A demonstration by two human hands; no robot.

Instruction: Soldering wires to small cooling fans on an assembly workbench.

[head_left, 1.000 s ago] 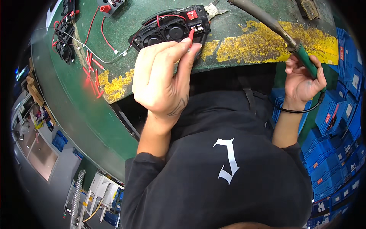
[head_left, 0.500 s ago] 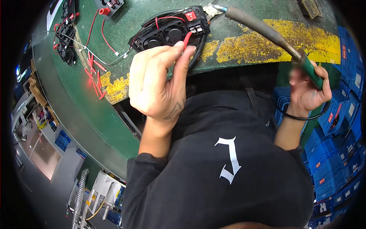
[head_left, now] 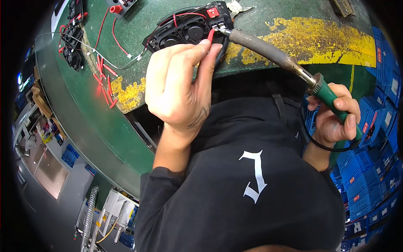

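Observation:
Between thumb and forefinger, my left hand (head_left: 180, 84) pinches a short red wire (head_left: 210, 35). The wire's far end meets the metal terminals of a black fan unit (head_left: 195, 31) with two round fans and a red switch (head_left: 213, 12). My right hand (head_left: 338, 115) is wrapped round the green handle of a soldering iron (head_left: 268, 50). Its tip lies at the terminals beside the wire's end; whether it touches the wire I cannot tell. A black cord hangs from the handle by my right wrist.
Several cut red wires (head_left: 105, 82) lie at the bench's left edge. More black fan units (head_left: 72, 46) sit beyond them. A grey box with a red knob (head_left: 116, 9) stands at the back. A crumpled pale scrap (head_left: 237, 7) is behind the iron. Blue bins (head_left: 365, 168) are stacked at right.
The soldering iron has swung left and down, from the pale scrap to the fan unit's terminals. My left hand, the red wire and the fan unit have shifted slightly right.

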